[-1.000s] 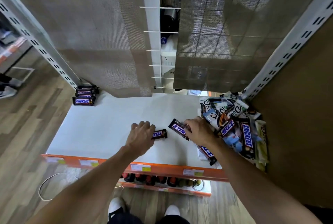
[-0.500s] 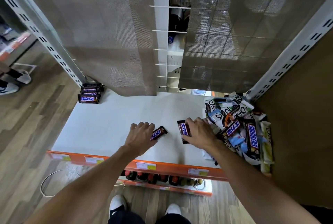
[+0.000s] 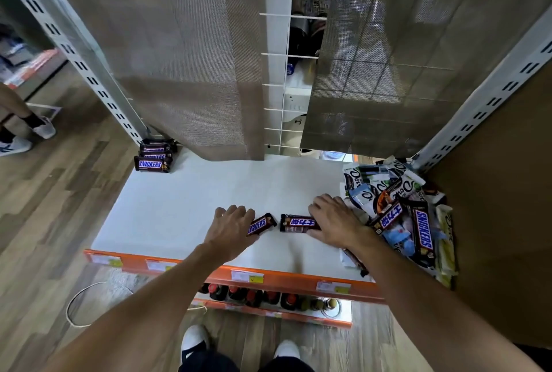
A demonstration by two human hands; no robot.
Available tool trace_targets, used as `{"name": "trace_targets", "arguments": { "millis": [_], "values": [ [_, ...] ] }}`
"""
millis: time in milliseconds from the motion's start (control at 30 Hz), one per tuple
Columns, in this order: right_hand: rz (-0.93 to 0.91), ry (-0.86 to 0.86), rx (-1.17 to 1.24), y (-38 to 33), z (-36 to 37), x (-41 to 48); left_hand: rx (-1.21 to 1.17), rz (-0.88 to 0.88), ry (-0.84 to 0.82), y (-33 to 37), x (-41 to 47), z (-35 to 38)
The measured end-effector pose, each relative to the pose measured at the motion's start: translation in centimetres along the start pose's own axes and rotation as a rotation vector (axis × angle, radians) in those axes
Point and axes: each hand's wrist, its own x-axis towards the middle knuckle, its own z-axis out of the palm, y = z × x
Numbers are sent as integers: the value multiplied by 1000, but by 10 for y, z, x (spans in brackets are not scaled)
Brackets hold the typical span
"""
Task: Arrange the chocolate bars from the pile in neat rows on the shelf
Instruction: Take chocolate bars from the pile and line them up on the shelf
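My left hand (image 3: 231,226) holds one end of a brown Snickers bar (image 3: 263,223) lying on the white shelf (image 3: 185,207). Just to its right, my right hand (image 3: 336,222) grips a second brown bar (image 3: 297,223) with blue lettering, flat on the shelf and pointing left-right. The two bars lie nearly end to end, a small gap between them. A pile of mixed chocolate bars (image 3: 400,213) fills the shelf's right side, right behind my right hand. A short row of stacked Snickers bars (image 3: 153,159) sits in the far left corner.
Slotted white uprights (image 3: 89,78) and mesh panels (image 3: 185,57) close the shelf's back. An orange price rail (image 3: 239,274) edges the front, with bottles (image 3: 254,297) on the shelf below. A brown wall (image 3: 501,207) stands at the right. Another person's feet (image 3: 27,135) are at the far left.
My right hand drew its bar out of the pile and turned it from slanted to lying left-right beside the left hand's bar. My left hand stayed put, its bar tilting slightly.
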Motion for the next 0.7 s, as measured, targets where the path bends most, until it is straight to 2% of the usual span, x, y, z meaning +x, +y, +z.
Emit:
{"name": "trace_targets", "arguments": {
  "millis": [300, 533, 700],
  "values": [
    [-3, 91, 165, -7, 4, -2, 35, -2, -23, -4, -4, -1],
    [179, 93, 325, -5, -6, -4, 14, 9, -3, -3, -4, 0],
    [213, 114, 272, -3, 9, -7, 12, 22, 20, -2, -4, 0]
  ]
}}
